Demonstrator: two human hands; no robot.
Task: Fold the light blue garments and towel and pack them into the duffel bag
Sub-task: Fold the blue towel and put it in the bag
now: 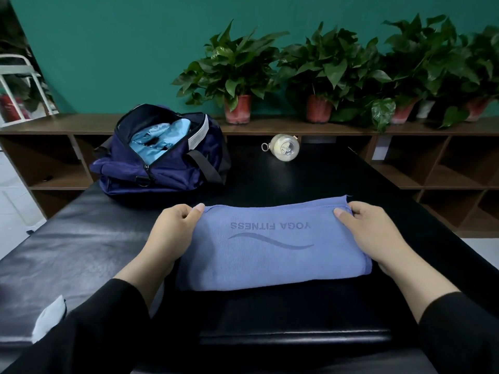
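Left hand point(172, 225) pinching far-left corner of folded towel point(272, 244), thumb on top, fingers curled under; right hand point(375, 230) pinching far-right corner likewise, towel lying flat on black padded table point(81, 238) just in front, "YOGA FITNESS" print facing up. Navy duffel bag point(162, 160) standing unzipped far left, well apart from towel, light blue garments point(159, 141) already inside. Best to keep both corners level, fold once more to fit opening, then carry left into bag without letting layers slip.
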